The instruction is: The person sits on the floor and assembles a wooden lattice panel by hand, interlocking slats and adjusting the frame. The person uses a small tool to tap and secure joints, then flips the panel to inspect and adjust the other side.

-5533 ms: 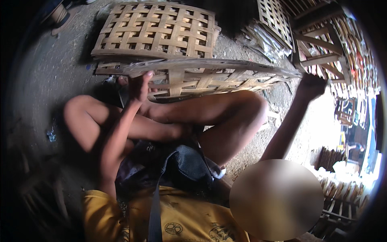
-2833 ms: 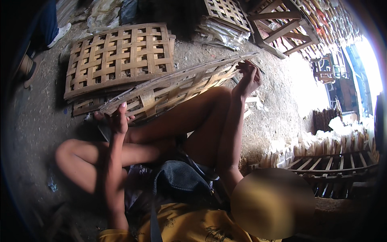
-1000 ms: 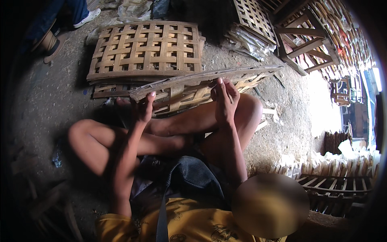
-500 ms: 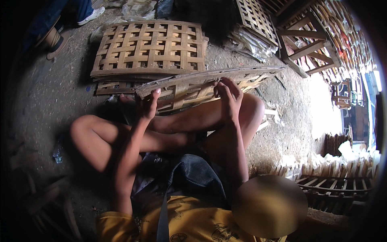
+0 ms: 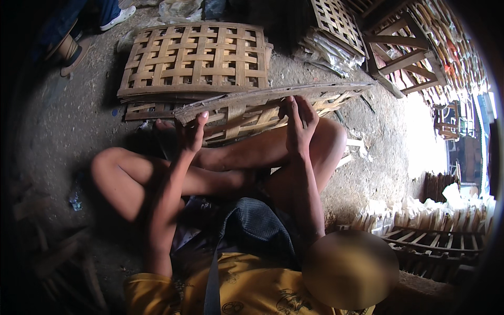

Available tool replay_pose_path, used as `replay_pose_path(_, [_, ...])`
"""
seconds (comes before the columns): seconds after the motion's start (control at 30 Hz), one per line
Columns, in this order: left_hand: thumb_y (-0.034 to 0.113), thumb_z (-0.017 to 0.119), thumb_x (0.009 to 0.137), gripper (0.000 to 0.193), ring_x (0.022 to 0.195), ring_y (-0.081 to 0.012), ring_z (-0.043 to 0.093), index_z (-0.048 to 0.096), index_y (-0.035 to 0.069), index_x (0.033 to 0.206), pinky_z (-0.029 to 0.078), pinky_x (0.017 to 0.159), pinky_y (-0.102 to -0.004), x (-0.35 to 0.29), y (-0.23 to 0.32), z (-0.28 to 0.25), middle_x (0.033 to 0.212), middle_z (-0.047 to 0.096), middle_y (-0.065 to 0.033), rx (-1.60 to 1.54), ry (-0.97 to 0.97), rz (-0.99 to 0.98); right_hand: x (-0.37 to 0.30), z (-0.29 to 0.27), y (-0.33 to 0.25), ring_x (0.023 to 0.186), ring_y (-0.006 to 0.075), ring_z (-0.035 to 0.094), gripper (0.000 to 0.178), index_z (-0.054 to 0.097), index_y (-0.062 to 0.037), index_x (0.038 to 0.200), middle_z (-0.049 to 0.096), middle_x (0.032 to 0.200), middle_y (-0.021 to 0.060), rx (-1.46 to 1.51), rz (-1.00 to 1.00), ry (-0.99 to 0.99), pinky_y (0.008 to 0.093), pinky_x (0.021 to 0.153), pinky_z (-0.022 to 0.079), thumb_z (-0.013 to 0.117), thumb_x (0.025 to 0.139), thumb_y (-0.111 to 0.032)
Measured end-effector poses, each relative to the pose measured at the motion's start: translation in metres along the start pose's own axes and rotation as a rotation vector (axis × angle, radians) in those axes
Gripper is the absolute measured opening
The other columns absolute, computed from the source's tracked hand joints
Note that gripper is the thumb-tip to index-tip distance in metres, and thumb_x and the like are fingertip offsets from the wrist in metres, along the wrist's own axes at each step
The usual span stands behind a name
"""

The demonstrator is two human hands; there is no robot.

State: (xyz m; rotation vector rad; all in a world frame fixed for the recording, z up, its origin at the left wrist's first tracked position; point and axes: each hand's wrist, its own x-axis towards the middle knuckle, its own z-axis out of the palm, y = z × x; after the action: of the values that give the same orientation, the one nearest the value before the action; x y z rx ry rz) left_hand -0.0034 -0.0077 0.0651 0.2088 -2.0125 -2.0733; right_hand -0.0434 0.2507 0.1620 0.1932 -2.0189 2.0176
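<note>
A woven bamboo panel (image 5: 237,119) with a split-wood rim stands tilted over my crossed legs, its long edge toward me. My left hand (image 5: 192,135) is closed on the panel's left corner, thumb on the near side and fingers hidden behind. Farther right along the same edge, my right hand (image 5: 301,125) grips the rim with its thumb up and its fingers bent. Beyond it, a stack of similar woven panels (image 5: 197,55) lies flat on the floor.
Another pile of panels with plastic sheeting (image 5: 331,52) lies at the far right, beside a wooden frame (image 5: 404,58). Racks of thin pale pieces (image 5: 425,220) stand at the right. At the upper left is another person's shoe (image 5: 118,19). A dark wooden stand (image 5: 63,252) is at lower left.
The panel's upper edge has risen slightly. My right hand has turned a little, its thumb now higher against the rim. My left hand keeps its hold on the corner.
</note>
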Motion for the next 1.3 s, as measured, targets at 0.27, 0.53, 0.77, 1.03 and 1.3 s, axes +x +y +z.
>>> replay_pose_path(0.27, [0.040, 0.064, 0.092, 0.044, 0.096, -0.0211, 0.059, 0.061, 0.004, 0.117, 0.040, 0.078, -0.0372, 0.001, 0.002, -0.002, 0.111, 0.065, -0.0081, -0.039, 0.026, -0.027, -0.005, -0.009, 0.001, 0.066, 0.0085, 0.058, 0.015, 0.066, 0.0067, 0.095, 0.065, 0.076, 0.0054, -0.013, 0.000, -0.030, 0.0231, 0.059, 0.045, 0.059, 0.097, -0.007])
replay_pose_path(0.53, [0.037, 0.066, 0.091, 0.042, 0.087, -0.0191, 0.061, 0.060, 0.003, 0.115, 0.045, 0.067, -0.0334, 0.002, 0.002, 0.008, 0.106, 0.065, -0.0088, -0.099, 0.039, -0.055, -0.006, -0.028, -0.019, 0.055, 0.0096, 0.048, 0.038, 0.067, 0.0058, 0.096, 0.054, 0.060, 0.0021, -0.057, 0.023, 0.072, 0.0242, 0.050, 0.034, 0.049, 0.101, -0.027])
replay_pose_path(0.77, [0.035, 0.068, 0.091, 0.042, 0.080, -0.0174, 0.064, 0.059, 0.002, 0.114, 0.050, 0.057, -0.0301, -0.001, -0.003, 0.011, 0.103, 0.064, -0.0094, -0.137, 0.044, -0.070, 0.000, -0.038, -0.034, 0.073, 0.0151, 0.062, 0.030, 0.060, 0.0065, 0.114, 0.067, 0.084, 0.0111, -0.271, -0.285, -0.032, 0.0252, 0.069, 0.048, 0.054, 0.099, -0.019])
replay_pose_path(1.03, [0.031, 0.072, 0.089, 0.045, 0.076, -0.0156, 0.064, 0.054, -0.001, 0.116, 0.055, 0.047, -0.0257, -0.002, 0.002, 0.008, 0.101, 0.063, -0.0101, -0.234, 0.025, -0.060, 0.021, -0.038, -0.065, 0.078, 0.0168, 0.064, 0.030, 0.066, 0.0086, 0.107, 0.071, 0.102, 0.0163, -0.606, -0.313, -0.204, 0.0277, 0.074, 0.050, 0.065, 0.096, -0.019])
replay_pose_path(1.3, [0.031, 0.071, 0.091, 0.043, 0.072, -0.0143, 0.064, 0.056, -0.002, 0.115, 0.054, 0.048, -0.0256, -0.003, 0.012, 0.011, 0.098, 0.066, -0.0094, -0.225, 0.018, -0.109, 0.031, -0.030, -0.072, 0.082, 0.0152, 0.069, 0.015, 0.073, 0.0052, 0.095, 0.074, 0.095, 0.0108, -0.343, -0.196, -0.187, 0.0273, 0.073, 0.053, 0.063, 0.084, 0.003])
